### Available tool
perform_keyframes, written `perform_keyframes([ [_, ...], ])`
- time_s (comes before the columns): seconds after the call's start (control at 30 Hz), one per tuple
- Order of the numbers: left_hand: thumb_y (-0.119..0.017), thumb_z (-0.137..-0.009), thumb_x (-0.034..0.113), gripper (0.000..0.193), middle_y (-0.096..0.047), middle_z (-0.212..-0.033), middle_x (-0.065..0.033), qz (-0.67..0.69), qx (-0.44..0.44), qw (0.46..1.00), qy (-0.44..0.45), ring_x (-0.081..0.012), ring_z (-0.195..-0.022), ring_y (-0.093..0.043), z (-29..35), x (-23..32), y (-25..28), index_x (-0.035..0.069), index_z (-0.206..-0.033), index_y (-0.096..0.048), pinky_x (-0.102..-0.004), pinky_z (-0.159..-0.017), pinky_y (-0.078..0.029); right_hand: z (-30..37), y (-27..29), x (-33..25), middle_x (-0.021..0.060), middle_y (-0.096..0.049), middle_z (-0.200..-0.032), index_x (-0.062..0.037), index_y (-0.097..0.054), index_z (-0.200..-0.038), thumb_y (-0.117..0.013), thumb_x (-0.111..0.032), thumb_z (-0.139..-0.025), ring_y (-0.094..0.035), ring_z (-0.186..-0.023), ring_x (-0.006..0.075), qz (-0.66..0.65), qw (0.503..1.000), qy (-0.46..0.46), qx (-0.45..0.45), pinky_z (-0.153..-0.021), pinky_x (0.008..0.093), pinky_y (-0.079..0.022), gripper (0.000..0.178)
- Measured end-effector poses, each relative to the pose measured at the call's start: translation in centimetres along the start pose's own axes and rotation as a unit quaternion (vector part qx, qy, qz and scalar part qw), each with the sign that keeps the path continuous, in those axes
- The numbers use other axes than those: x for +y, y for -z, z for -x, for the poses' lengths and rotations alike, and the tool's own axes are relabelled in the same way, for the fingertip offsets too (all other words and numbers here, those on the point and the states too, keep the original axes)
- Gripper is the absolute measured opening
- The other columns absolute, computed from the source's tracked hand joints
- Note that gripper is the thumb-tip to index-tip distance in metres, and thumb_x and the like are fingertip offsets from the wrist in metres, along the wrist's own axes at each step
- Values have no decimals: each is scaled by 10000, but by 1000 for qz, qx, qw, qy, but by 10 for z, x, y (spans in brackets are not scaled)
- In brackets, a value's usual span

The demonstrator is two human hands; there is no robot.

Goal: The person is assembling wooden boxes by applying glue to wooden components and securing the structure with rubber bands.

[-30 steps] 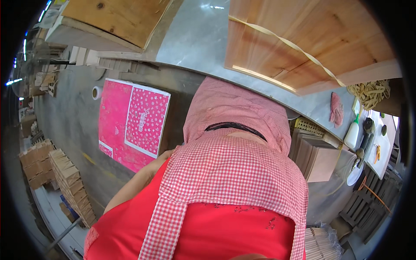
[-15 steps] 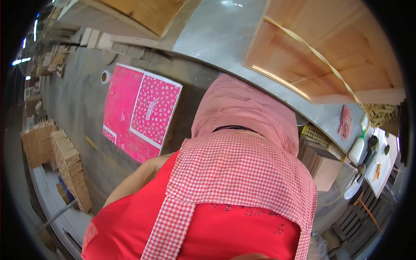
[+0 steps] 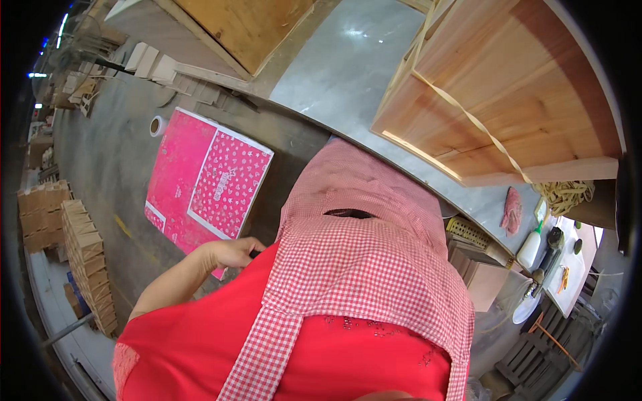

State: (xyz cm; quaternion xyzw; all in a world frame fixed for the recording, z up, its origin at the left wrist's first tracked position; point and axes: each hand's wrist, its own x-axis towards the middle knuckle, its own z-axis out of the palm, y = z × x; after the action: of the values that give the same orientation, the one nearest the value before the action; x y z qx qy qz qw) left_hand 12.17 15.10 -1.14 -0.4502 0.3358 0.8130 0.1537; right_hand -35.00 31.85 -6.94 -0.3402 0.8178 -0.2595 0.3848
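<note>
My left hand [image 3: 235, 253] is at my left side, next to the red-and-white checked apron [image 3: 374, 260] and my red top. Its fingers are curled, and a small dark thing [image 3: 255, 254] shows at their tips, too little of it to name. Beyond that hand lies a flat pink printed board or box [image 3: 177, 184] with a patterned panel. My right hand is out of sight. On the grey worktable [image 3: 328, 60] ahead stands a large wooden box [image 3: 508, 93], with a pale strap [image 3: 468, 115] hanging across it.
Another wooden box [image 3: 234, 27] stands on the table's far left. A pink glove [image 3: 512, 210], a white glue bottle [image 3: 529, 248] and a bundle of straps [image 3: 565, 195] are at right. A tape roll [image 3: 158, 126] and stacked wooden pieces [image 3: 87, 260] are at left.
My left hand has come into view beside my waist, its forearm now bent further out. The view has shifted a little, showing more of the wooden box's side.
</note>
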Motion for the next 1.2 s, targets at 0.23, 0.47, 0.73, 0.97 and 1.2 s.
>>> perform_keyframes([
  [0.23,-739,-749,7,535,-671,-1044,-41,-94,134,964,-208,-112,-837,-587,-33,71,0,10,-1267,-607,-243,-809,-489,-37,-14,-133,45,-483,-608,11,-676,-964,-688,-34,-799,-463,-592,85,-86,987,88,-101,-541,261,-384,171],
  [0.47,-752,-700,-63,868,-477,-705,79,-69,193,927,-315,-29,-688,-498,0,135,-37,56,-1482,-396,-199,-656,-391,-46,-13,-184,-5,-404,-536,1,-690,-871,-753,-59,-745,-353,-500,71,-49,947,263,-179,-467,262,-272,154],
  [0.73,-724,-840,152,335,-612,-831,-5,-128,196,949,-211,-81,-800,-530,2,45,-34,24,-1128,-611,-272,-657,-435,5,36,-161,101,-700,-769,16,-694,-953,-697,-186,-820,-684,-713,217,93,973,9,-210,-649,354,-529,242],
  [0.97,-759,-814,169,482,-677,-1239,-115,-187,2,982,-4,-159,-1112,-599,13,-11,-14,-20,-1236,-624,-357,-921,-501,37,53,-109,117,-699,-798,16,-687,-958,-671,-147,-827,-678,-722,247,116,942,21,-314,-669,360,-531,210],
  [1.2,-768,-808,169,479,-687,-1216,-107,-159,-81,983,37,-154,-1092,-605,12,-3,-3,-18,-1227,-631,-345,-934,-498,70,58,-64,132,-697,-827,17,-680,-963,-646,-108,-833,-673,-731,277,150,904,62,-396,-689,366,-532,184],
])
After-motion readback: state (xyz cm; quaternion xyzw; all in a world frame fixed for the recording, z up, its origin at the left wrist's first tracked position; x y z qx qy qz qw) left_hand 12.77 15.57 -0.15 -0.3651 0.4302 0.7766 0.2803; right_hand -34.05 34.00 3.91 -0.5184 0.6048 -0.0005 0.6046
